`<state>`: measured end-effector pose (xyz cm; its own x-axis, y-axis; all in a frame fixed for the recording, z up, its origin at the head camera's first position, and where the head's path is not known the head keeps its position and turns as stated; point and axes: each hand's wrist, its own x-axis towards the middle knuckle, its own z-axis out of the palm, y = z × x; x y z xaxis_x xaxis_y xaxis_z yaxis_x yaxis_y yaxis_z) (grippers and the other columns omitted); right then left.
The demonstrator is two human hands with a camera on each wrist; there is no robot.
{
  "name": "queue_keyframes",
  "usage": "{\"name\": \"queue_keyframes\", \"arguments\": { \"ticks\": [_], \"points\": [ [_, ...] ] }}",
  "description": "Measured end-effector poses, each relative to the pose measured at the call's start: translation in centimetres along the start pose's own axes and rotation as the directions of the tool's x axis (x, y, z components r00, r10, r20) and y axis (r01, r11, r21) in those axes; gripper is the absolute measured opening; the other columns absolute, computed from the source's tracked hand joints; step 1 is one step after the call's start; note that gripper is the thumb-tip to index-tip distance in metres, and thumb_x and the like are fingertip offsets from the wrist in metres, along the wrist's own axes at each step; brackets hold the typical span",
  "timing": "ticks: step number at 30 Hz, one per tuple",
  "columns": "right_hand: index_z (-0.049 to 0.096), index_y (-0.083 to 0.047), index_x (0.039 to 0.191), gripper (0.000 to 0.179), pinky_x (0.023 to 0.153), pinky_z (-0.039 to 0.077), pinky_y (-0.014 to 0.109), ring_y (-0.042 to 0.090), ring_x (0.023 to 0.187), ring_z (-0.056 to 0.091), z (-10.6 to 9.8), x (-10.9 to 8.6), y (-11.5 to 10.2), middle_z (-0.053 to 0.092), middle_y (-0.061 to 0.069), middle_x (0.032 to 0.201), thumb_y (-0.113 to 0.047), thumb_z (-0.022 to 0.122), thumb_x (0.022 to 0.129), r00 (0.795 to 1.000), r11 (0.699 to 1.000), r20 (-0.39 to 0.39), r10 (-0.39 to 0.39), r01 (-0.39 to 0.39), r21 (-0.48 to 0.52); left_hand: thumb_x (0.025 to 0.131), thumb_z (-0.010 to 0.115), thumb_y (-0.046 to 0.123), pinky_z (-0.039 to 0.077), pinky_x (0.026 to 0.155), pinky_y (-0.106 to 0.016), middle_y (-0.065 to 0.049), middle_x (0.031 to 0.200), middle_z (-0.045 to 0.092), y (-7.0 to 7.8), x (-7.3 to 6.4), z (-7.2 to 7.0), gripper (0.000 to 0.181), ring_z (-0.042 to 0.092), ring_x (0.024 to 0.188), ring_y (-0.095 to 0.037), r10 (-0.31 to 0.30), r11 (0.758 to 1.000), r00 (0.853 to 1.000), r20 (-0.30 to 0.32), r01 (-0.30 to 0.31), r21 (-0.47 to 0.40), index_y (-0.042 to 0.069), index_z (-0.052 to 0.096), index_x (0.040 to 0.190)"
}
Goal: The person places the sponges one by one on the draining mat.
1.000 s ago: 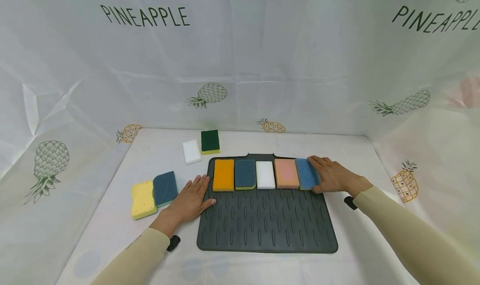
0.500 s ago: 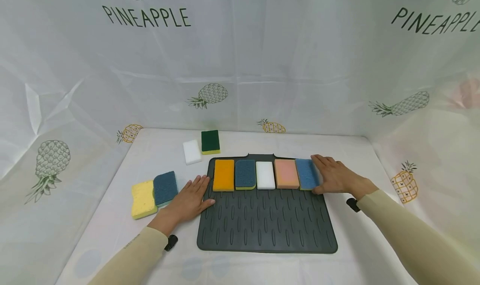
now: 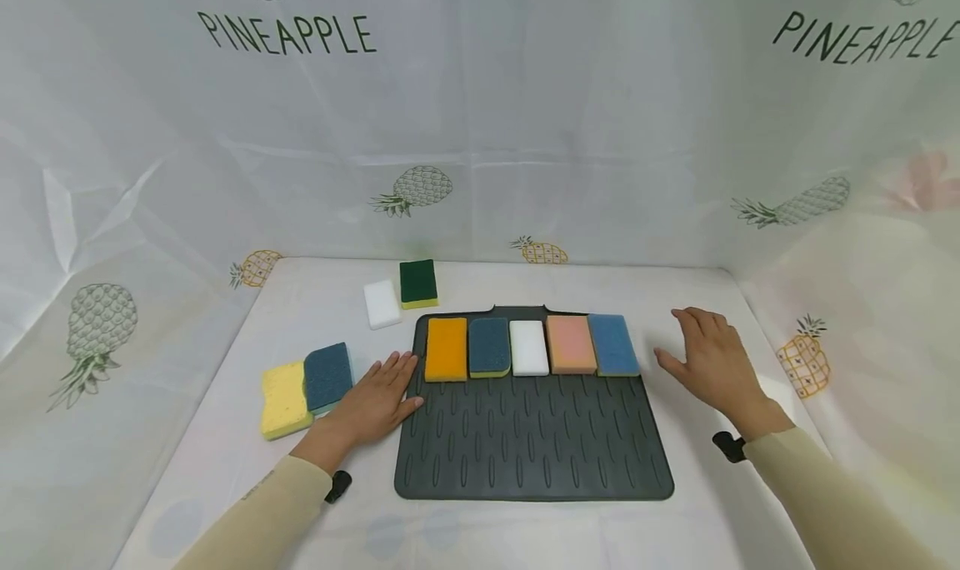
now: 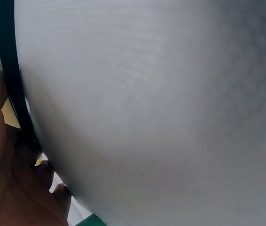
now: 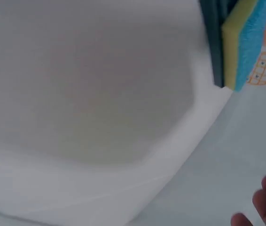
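Note:
Across the top of a dark grey ribbed mat (image 3: pixel 532 445) lies a row of sponges: an orange one (image 3: pixel 446 349), a dark blue one (image 3: pixel 489 347), a white one (image 3: pixel 529 348), a pink one (image 3: pixel 572 345) and a blue one (image 3: pixel 614 345) at the right end. With fingers spread, my left hand (image 3: pixel 375 403) rests at the mat's left edge. My right hand (image 3: pixel 716 366) is apart from the mat, to the right of the blue sponge, with nothing in it. In the right wrist view, the blue sponge (image 5: pixel 249 44) shows its yellow underside layer at the mat's corner.
Left of the mat, a yellow sponge (image 3: pixel 286 399) touches another dark blue sponge (image 3: pixel 328 377), close to my left forearm. Behind them are a second white sponge (image 3: pixel 382 304) and a green-topped sponge (image 3: pixel 418 283). A pineapple-print sheet (image 3: pixel 600 137) hangs behind the white table surface (image 3: pixel 540 537).
My right hand has let go of the blue sponge and moved right, off the mat. The sponges stay in their row, and my left hand has hardly moved.

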<state>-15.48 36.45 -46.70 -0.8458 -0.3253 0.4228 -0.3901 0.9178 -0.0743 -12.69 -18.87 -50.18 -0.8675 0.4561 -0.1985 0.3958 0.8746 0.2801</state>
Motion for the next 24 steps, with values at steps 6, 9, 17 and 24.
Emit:
{"name": "queue_keyframes", "arguments": {
  "ticks": [6,9,17,24],
  "points": [
    [0.056,0.015,0.134,0.07,0.083,0.046,0.07,0.057,0.11,0.055,-0.8,-4.2,2.3,0.059,0.035,0.125,-0.031,0.076,0.085,0.994,0.996,-0.089,0.069,-0.074,-0.052,0.111,0.05,0.049,0.017,0.131,-0.058,-0.018,0.175,0.022,-0.1,0.1,0.2,0.08,0.018,0.163,-0.038,-0.011,1.0,1.0,0.01,0.011,0.006,0.002,0.02,0.168],
    [0.056,0.013,0.133,0.068,0.086,0.044,0.072,0.058,0.111,0.053,-1.6,-6.2,3.5,0.058,0.035,0.125,-0.027,0.078,0.083,0.991,0.992,-0.074,0.115,-0.119,-0.047,0.111,0.05,0.05,0.017,0.131,-0.058,-0.017,0.175,0.021,-0.1,0.1,0.2,0.08,0.017,0.163,-0.038,-0.011,1.0,1.0,0.012,0.011,0.009,0.003,0.02,0.168],
    [0.054,0.008,0.135,0.06,0.087,0.039,0.077,0.057,0.119,0.049,-4.4,-10.0,5.8,0.055,0.035,0.132,-0.019,0.076,0.087,0.984,0.981,0.055,0.17,-0.164,-0.1,0.111,0.051,0.049,0.017,0.131,-0.059,-0.018,0.175,0.022,-0.2,0.1,0.5,0.08,0.018,0.163,-0.039,-0.001,1.0,1.0,-0.004,0.001,0.004,0.001,0.02,0.168],
    [0.054,0.008,0.135,0.063,0.085,0.041,0.074,0.055,0.113,0.052,-5.3,-12.5,7.2,0.058,0.032,0.128,-0.016,0.073,0.079,0.995,0.984,0.03,0.092,-0.086,-0.156,0.11,0.051,0.048,0.018,0.131,-0.059,-0.018,0.174,0.022,-0.3,0.2,0.6,0.08,0.018,0.163,-0.039,0.006,1.0,1.0,-0.012,-0.006,-0.008,0.001,0.021,0.168]
  ]
}}
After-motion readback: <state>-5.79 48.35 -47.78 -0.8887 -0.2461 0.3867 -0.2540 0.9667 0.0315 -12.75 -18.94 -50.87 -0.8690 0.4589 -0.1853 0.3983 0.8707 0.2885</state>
